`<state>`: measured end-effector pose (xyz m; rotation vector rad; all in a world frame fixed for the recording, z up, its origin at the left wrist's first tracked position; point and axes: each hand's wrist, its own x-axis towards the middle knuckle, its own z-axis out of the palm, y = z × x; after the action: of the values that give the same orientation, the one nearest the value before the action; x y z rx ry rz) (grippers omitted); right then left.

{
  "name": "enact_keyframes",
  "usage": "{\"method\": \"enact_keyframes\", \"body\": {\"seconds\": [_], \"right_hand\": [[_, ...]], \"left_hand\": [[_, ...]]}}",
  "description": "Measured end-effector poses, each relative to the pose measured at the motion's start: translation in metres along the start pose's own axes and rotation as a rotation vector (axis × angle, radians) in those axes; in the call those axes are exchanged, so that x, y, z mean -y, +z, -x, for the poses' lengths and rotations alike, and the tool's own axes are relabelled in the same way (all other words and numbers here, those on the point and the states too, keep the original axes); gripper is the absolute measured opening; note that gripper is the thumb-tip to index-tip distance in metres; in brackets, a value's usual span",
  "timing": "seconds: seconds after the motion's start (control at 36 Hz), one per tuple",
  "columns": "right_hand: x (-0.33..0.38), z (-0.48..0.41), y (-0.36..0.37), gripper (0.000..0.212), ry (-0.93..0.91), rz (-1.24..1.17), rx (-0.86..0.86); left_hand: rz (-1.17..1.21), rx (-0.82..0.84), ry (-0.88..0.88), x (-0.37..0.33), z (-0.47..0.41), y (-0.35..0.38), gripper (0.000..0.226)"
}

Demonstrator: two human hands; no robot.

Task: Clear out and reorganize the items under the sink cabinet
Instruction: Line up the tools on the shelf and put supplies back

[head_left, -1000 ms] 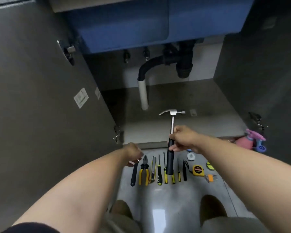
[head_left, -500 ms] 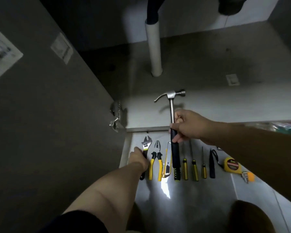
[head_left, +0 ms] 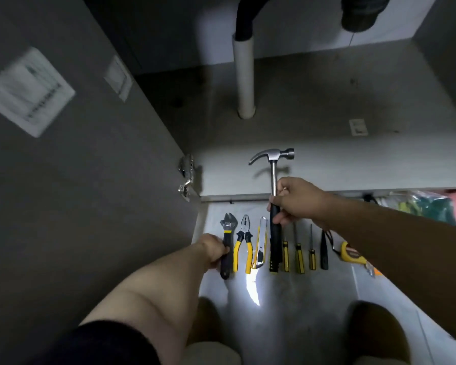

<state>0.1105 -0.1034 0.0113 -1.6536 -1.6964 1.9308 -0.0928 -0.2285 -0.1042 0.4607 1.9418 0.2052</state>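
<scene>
Right hand (head_left: 298,200) curled round black-handled steel claw hammer (head_left: 273,169) at top of grip; long axis runs near-far, head over front edge of grey cabinet floor (head_left: 327,127). Left hand (head_left: 213,248) grips black adjustable wrench (head_left: 228,229), leftmost in tool row.

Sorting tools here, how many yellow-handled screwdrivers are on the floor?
3, in a row right of the hammer: first screwdriver, second screwdriver, third screwdriver. The right arm may hide more.
</scene>
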Motion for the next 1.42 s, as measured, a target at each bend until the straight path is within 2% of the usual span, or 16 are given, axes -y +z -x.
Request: {"method": "enact_keyframes", "body": {"seconds": [0.08, 0.22, 0.39, 0.53, 0.64, 0.72, 0.78, 0.83, 0.97, 1.17, 1.25, 1.42], "right_hand": [[0.020, 0.025, -0.010, 0.015, 0.030, 0.052, -0.006], [0.041, 0.059, -0.011, 0.023, 0.041, 0.042, -0.088], [0.052, 0.085, -0.004, 0.019, -0.009, -0.052, -0.240], [0.057, 0.102, -0.005, 0.024, -0.065, -0.186, -0.350], [0.063, 0.110, -0.002, 0.021, -0.103, -0.354, -0.336], [0.069, 0.115, 0.000, 0.003, -0.150, -0.382, -0.339], [0.072, 0.118, 0.000, 0.019, -0.159, -0.387, -0.333], [0.075, 0.122, 0.001, 0.025, -0.163, -0.422, -0.273], [0.075, 0.123, 0.006, 0.012, -0.134, -0.325, -0.146], [0.070, 0.101, 0.007, 0.015, -0.181, -0.380, -0.234], [0.068, 0.086, 0.001, 0.015, -0.189, -0.317, -0.293], [0.048, 0.048, -0.022, 0.024, -0.164, -0.178, -0.268]], "left_hand": [[0.192, 0.092, 0.006, -0.013, 0.036, -0.010, 0.025], [0.505, 0.280, 0.140, -0.051, 0.102, -0.021, 0.013], [0.655, 0.519, 0.402, -0.088, 0.168, -0.017, 0.006], [0.709, 0.600, 0.533, -0.101, 0.197, -0.012, 0.008], [0.677, 0.567, 0.598, -0.107, 0.204, -0.004, 0.017], [0.616, 0.492, 0.650, -0.110, 0.208, 0.000, 0.023], [0.529, 0.399, 0.679, -0.112, 0.212, 0.001, 0.022], [0.438, 0.296, 0.687, -0.113, 0.211, 0.000, 0.020], [0.338, 0.132, 0.722, -0.110, 0.204, -0.002, 0.021], [0.293, 0.036, 0.789, -0.111, 0.184, -0.001, 0.020], [0.285, -0.051, 0.774, -0.113, 0.166, -0.005, 0.016], [0.242, -0.188, 0.638, -0.116, 0.106, -0.020, 0.056]]}}
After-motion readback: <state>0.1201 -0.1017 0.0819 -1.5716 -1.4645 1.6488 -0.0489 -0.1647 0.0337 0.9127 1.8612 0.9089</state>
